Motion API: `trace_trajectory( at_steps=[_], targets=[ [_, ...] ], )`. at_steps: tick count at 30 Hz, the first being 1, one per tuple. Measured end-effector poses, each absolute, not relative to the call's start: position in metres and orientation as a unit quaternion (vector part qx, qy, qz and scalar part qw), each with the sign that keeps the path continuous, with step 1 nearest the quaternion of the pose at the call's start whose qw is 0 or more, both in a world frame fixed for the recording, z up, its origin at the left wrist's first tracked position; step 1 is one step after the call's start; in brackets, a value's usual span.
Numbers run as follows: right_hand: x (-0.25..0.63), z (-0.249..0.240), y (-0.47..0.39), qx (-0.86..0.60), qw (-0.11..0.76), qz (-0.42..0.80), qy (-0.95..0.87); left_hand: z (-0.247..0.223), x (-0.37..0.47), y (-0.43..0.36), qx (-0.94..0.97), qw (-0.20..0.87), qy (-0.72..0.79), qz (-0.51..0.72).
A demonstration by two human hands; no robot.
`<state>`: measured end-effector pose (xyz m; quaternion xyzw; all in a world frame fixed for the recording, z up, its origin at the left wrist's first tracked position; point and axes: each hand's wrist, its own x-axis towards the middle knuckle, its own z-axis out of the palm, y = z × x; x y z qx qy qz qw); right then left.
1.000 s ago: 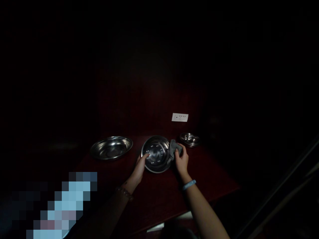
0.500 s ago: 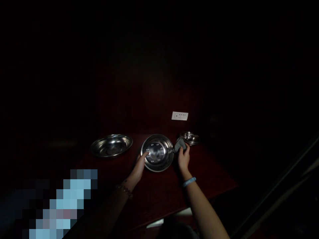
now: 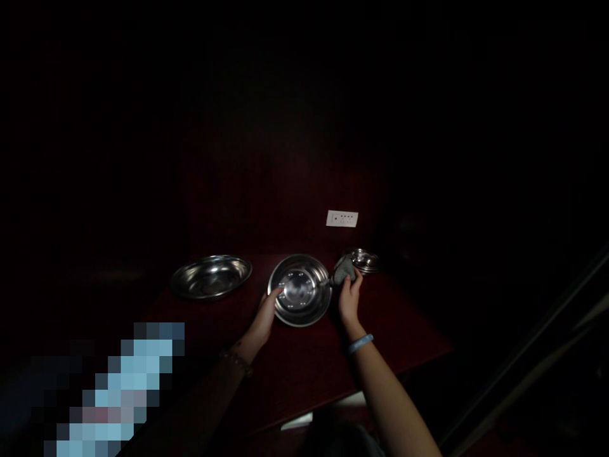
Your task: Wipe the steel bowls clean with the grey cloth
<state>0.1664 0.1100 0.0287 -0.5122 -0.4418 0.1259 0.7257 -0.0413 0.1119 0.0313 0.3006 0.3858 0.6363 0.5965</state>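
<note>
My left hand (image 3: 262, 322) grips the near left rim of a shiny steel bowl (image 3: 299, 311), its thumb inside and the fingers hidden behind. The bowl is tilted, its inside facing me. Just right of the bowl, my right hand (image 3: 351, 301) is closed on a grey cloth (image 3: 343, 271). A thin end of that cloth reaches over the bowl's right rim. Beyond the cloth, several smaller steel bowls (image 3: 366, 261) sit together, partly hidden by the cloth and my right hand.
A wide, shallow steel basin (image 3: 212, 279) lies at the left on the dark red table (image 3: 314, 362). A white socket plate (image 3: 342, 219) is on the wall behind. The surroundings are very dark, and a pixelated patch covers the lower left.
The cloth in my right hand has shifted slightly, its end now over the bowl's rim. My left hand keeps its hold on the bowl. The whole view has moved a little.
</note>
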Motion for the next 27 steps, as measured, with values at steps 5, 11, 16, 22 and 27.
trace_trajectory(
  at_steps=[5, 11, 16, 22, 27],
  targets=[
    [0.1573, 0.0230, 0.1085, -0.505, 0.629, 0.198, -0.557, 0.0341, -0.0401, 0.1108, 0.269, 0.606, 0.393, 0.637],
    [0.1596, 0.0213, 0.1075, -0.534, 0.601, 0.232, -0.547, 0.0392, -0.0398, 0.1059, 0.276, 0.594, 0.395, 0.645],
    [0.1599, 0.0242, 0.1075, -0.535, 0.628, 0.237, -0.514, 0.0397, -0.0424, 0.1034, 0.299, 0.584, 0.397, 0.642],
    [0.1594, 0.0224, 0.1109, -0.518, 0.634, 0.244, -0.519, 0.0344, -0.0437, 0.1122, 0.346, 0.561, 0.420, 0.624],
    [0.1637, 0.0205, 0.1135, -0.525, 0.631, 0.240, -0.518, 0.0381, -0.0420, 0.1091, 0.400, 0.539, 0.401, 0.624]
  ],
)
